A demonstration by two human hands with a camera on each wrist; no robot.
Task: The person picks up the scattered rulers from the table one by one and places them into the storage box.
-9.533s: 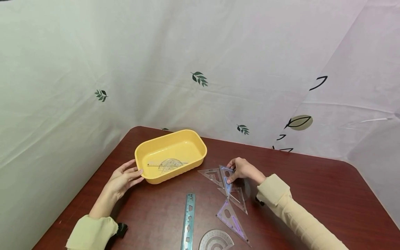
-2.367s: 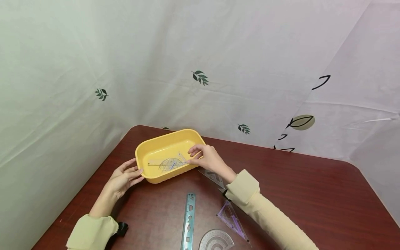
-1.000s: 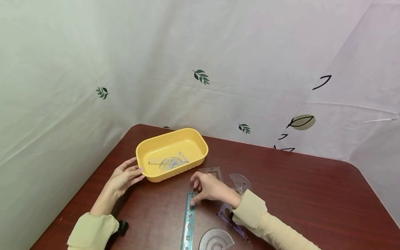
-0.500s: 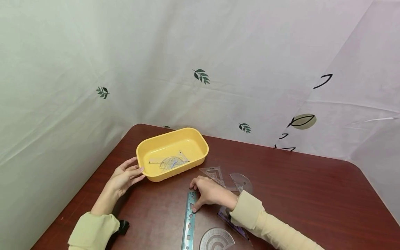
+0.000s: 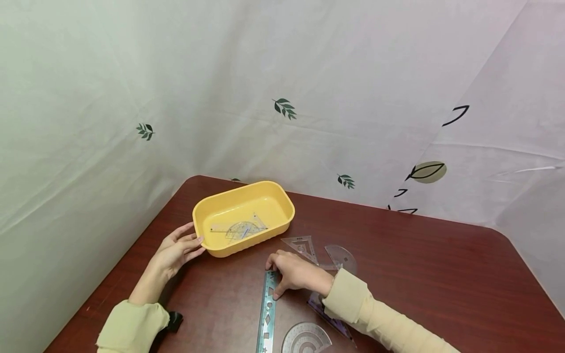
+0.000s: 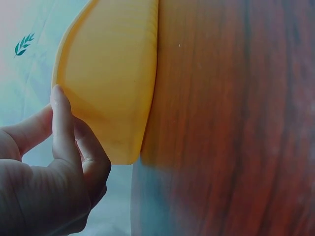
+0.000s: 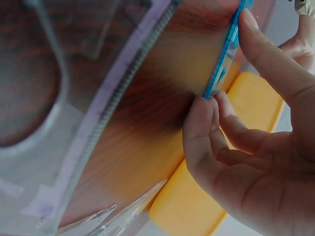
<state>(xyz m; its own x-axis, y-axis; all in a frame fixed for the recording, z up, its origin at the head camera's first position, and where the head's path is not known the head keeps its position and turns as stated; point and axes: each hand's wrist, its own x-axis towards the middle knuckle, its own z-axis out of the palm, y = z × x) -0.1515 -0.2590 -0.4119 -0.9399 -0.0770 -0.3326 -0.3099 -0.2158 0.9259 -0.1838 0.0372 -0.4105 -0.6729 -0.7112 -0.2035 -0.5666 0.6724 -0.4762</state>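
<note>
My left hand [image 5: 169, 255] holds the near-left corner of a yellow plastic tray [image 5: 253, 241]; the left wrist view has a fingertip on its rim [image 6: 58, 81] and the thumb behind. Inside the tray lie a clear ruler [image 5: 219, 230], a protractor [image 5: 238, 228] and a set square with blue marks [image 5: 258, 220]. My right hand [image 5: 295, 272] grips the far end of a teal stencil ruler [image 5: 267, 316], thumb on its right edge and fingers at its tip. In the right wrist view the ruler [image 7: 225, 54] stands edge-on between thumb and fingers.
Right of the ruler lie a clear protractor [image 5: 304, 336], a purple-edged set square [image 5: 331, 317], partly under the right sleeve, a clear set square [image 5: 304, 244] and another clear half-disc [image 5: 342, 257]. A patterned white cloth [image 5: 309, 147] hangs behind the dark red table [image 5: 419, 255].
The blue-marked set square went from the table into the tray in my right hand. That hand then came back toward me and took hold of the teal ruler's far end. My left hand stayed put.
</note>
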